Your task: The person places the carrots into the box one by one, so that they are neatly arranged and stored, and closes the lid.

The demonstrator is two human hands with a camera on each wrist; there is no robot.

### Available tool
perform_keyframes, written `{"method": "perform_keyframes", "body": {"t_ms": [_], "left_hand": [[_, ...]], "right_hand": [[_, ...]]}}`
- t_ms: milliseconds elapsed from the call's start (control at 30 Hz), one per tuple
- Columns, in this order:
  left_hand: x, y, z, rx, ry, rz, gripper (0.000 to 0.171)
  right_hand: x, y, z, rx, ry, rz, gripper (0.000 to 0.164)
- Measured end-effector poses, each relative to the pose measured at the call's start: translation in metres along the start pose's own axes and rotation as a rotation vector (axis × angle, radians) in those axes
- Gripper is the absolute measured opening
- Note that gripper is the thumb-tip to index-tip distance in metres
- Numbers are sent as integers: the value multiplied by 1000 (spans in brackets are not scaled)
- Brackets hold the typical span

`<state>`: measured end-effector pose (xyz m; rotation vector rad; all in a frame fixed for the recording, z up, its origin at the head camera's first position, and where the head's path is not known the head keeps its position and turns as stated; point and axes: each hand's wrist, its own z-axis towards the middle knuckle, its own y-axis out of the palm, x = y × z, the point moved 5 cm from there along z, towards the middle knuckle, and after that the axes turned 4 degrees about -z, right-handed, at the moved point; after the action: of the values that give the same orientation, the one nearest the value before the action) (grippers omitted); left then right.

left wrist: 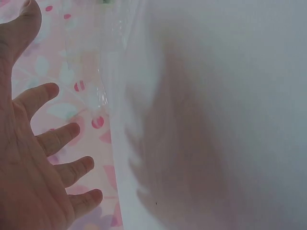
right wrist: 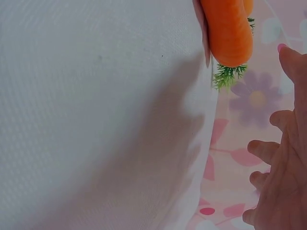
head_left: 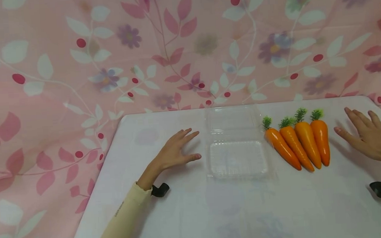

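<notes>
A clear plastic clamshell box [head_left: 238, 160] lies on the table with its lid [head_left: 233, 118] folded back toward the wall. Just left of it my left hand [head_left: 172, 149] hovers with fingers spread, holding nothing. To the box's right, several orange carrots with green tops lie side by side, the rightmost carrot [head_left: 320, 139] nearest my right hand [head_left: 372, 137]. That hand is held apart from them, fingers spread and nothing in it. In the right wrist view a carrot [right wrist: 229, 33] shows near the top, and in the left wrist view the box's edge [left wrist: 103, 57] appears beside my fingers.
A white cloth covers the table [head_left: 190, 215]. Behind it hangs a pink floral curtain [head_left: 179, 49]. Black wrist mounts [head_left: 160, 190] stick out below both wrists. The hands cast shadows on the cloth.
</notes>
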<state>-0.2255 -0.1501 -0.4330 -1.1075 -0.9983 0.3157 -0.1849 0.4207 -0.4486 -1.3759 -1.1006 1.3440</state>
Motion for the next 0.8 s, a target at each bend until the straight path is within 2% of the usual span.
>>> {"method": "perform_keyframes", "body": {"t_ms": [367, 800], "left_hand": [[28, 8, -4, -73, -20, -250, 84], [32, 16, -9, -84, -48, -275, 88]], "right_hand": [[0, 4, -2, -2, 1, 14, 88], [-6, 3, -4, 0, -3, 24, 88]]}}
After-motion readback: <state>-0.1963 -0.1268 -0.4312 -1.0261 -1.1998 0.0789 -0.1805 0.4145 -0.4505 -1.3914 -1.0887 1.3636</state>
